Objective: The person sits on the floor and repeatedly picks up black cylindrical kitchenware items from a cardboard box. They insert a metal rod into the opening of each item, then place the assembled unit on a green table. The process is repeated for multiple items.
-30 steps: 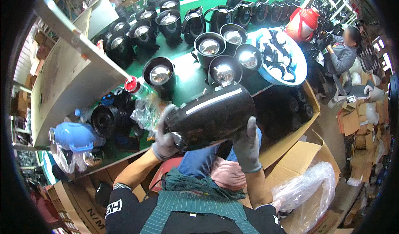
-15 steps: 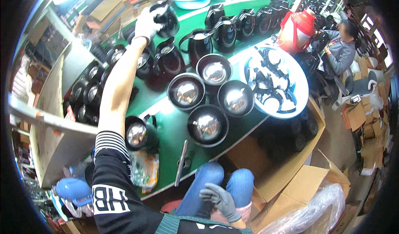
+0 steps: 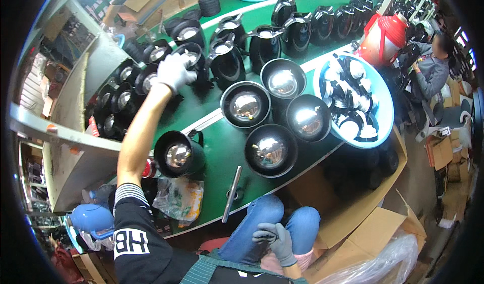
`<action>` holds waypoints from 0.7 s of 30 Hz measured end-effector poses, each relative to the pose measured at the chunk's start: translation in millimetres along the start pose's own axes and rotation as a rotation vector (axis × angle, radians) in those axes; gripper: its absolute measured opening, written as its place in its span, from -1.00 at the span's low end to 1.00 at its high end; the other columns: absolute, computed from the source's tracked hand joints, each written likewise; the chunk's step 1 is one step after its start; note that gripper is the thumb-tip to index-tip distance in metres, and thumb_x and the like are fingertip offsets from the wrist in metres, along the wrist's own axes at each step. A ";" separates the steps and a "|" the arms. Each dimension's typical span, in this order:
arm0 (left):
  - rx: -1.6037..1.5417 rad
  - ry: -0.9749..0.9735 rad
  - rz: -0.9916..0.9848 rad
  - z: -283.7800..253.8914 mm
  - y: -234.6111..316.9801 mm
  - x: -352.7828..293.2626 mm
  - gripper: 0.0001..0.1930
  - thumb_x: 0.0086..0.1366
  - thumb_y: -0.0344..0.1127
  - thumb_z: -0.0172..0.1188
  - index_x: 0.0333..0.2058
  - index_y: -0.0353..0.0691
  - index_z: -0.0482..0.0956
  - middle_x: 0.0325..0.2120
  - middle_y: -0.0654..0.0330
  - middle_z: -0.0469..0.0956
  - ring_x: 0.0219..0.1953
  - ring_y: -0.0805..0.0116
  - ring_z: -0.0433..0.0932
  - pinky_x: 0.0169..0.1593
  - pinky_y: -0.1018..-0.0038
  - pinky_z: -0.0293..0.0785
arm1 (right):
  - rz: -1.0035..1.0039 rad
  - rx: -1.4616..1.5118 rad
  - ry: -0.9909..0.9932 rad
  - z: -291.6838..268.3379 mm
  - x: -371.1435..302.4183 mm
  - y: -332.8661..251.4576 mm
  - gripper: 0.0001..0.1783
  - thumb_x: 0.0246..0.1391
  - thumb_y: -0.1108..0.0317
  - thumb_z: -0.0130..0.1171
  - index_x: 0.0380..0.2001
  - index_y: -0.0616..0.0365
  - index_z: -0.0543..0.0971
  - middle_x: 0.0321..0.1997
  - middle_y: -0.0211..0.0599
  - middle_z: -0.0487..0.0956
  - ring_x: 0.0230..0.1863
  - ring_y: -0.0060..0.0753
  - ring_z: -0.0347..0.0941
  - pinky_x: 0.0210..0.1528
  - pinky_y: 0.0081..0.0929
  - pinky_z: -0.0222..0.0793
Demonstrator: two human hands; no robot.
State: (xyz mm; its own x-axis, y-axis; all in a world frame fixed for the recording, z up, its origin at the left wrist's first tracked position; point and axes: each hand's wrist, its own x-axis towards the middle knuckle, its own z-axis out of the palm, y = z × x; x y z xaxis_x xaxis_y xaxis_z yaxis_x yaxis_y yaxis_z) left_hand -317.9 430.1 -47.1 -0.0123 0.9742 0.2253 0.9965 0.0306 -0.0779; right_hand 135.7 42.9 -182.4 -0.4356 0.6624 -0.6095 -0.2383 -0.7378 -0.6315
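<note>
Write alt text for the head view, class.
A gloved left hand reaches across a green table to a black jug among many; the gloved right hand rests on the lap.

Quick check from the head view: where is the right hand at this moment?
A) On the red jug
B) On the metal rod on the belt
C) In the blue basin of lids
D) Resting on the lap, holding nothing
D: the gloved right hand lies on the jeans-clad thigh, empty, while the left hand reaches out to a black jug on the green belt.
</note>
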 end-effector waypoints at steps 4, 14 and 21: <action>0.029 0.161 -0.046 71.0 -63.8 -47.8 -0.57 0.10 -0.27 0.52 0.00 -0.04 0.72 -0.12 0.08 0.70 -0.01 0.02 0.68 0.07 0.10 0.61 | -0.030 0.077 -0.064 7.1 -3.2 -0.3 -0.32 0.68 0.07 -0.39 0.23 0.47 0.57 -0.03 0.12 0.77 -0.01 -0.02 0.77 0.11 -0.19 0.70; -0.157 0.365 0.468 -217.7 36.7 -202.2 -0.79 0.13 -0.42 0.45 -0.23 -0.11 0.72 -0.25 0.17 0.65 -0.11 0.05 0.66 -0.05 0.17 0.62 | -1.200 -0.894 -0.145 102.9 -31.1 -143.1 -0.30 0.22 0.25 0.44 0.40 0.16 0.51 0.39 0.01 0.57 0.37 0.09 0.54 0.41 -0.03 0.45; -0.489 -0.070 0.739 -260.0 107.1 -317.7 -0.60 0.11 -0.42 0.48 -0.02 -0.06 0.74 -0.11 0.15 0.63 0.02 0.05 0.64 0.09 0.14 0.63 | -1.510 -1.325 -0.264 128.2 -84.1 -196.7 -0.38 -0.15 0.37 0.66 -0.04 0.02 0.52 0.42 -0.07 0.53 0.46 0.17 0.45 0.41 0.09 0.44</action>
State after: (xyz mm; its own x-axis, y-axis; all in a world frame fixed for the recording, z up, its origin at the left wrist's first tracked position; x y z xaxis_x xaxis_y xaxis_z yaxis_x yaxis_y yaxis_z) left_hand -185.7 65.7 125.4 0.6589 0.7193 0.2203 0.6755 -0.6946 0.2475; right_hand 108.0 115.6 54.5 -0.6570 0.4133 0.6305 0.1423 0.8893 -0.4346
